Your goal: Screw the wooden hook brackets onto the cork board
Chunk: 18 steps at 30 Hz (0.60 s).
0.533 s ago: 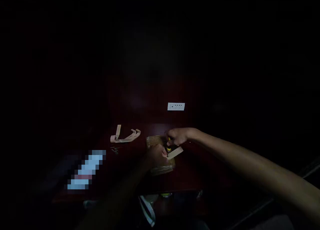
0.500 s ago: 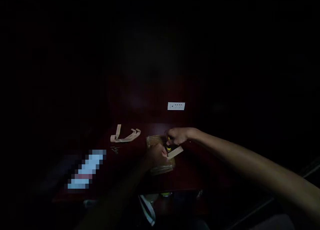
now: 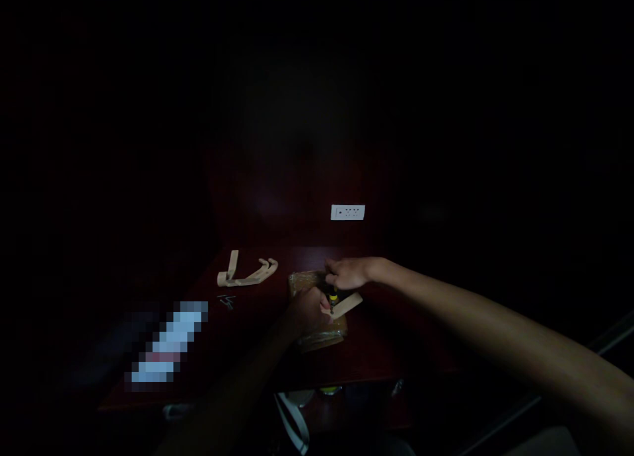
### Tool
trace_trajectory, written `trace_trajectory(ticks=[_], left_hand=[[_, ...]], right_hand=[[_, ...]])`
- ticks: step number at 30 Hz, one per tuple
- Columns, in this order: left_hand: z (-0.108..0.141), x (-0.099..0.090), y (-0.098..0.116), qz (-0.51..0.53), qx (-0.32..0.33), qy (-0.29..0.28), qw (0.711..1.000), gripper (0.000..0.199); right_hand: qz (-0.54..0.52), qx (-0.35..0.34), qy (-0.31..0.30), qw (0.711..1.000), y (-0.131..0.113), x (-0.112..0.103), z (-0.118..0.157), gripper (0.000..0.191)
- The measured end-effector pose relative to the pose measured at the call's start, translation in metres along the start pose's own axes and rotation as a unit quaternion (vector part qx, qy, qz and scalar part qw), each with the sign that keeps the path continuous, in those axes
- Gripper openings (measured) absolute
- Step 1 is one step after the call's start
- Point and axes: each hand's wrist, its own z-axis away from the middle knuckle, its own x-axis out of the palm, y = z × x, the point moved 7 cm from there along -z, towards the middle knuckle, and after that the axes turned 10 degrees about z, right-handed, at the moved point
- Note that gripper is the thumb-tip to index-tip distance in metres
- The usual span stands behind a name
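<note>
Tan wooden strip (image 3: 348, 305) sat on the box (image 3: 303, 283), left hand (image 3: 308, 307) fingers clamped on it, probably to stop twisting under the screwdriver (image 3: 333, 297); couldn't tell if the right hand (image 3: 351, 273) fingers up top were closed.

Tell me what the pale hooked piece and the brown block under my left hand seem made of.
Hooked piece: probably matte wood, given its even tan colour. Brown block: possibly cardboard under glossy clear wrap, judging by shiny creases; dim light leaves both uncertain.

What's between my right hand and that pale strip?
In the head view, a yellow-and-black tool stands between your right hand and the pale strip.
</note>
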Motion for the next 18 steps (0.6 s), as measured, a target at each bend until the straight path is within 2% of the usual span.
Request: trace_trajectory(ticks=[5, 7, 12, 16, 18], left_hand=[[0.0, 0.002, 0.001, 0.015, -0.009, -0.013, 1.0, 0.029], [-0.001, 0.003, 0.0, 0.014, -0.01, -0.016, 1.0, 0.028], [-0.003, 0.004, 0.0, 0.007, -0.004, -0.012, 1.0, 0.03], [-0.002, 0.004, 0.0, 0.019, -0.009, -0.018, 1.0, 0.03], [-0.001, 0.004, 0.001, 0.021, -0.007, -0.027, 0.999, 0.029]], right_hand=[[-0.015, -0.086, 0.013, 0.996, 0.001, 0.008, 0.008, 0.027], [0.009, -0.078, 0.018, 0.997, 0.002, 0.009, 0.007, 0.026], [0.102, -0.005, 0.019, 0.995, -0.001, 0.002, 0.002, 0.045], [0.057, 0.009, -0.051, 0.997, 0.0, 0.009, 0.01, 0.041], [0.036, -0.009, -0.048, 0.998, 0.001, 0.011, 0.016, 0.044]])
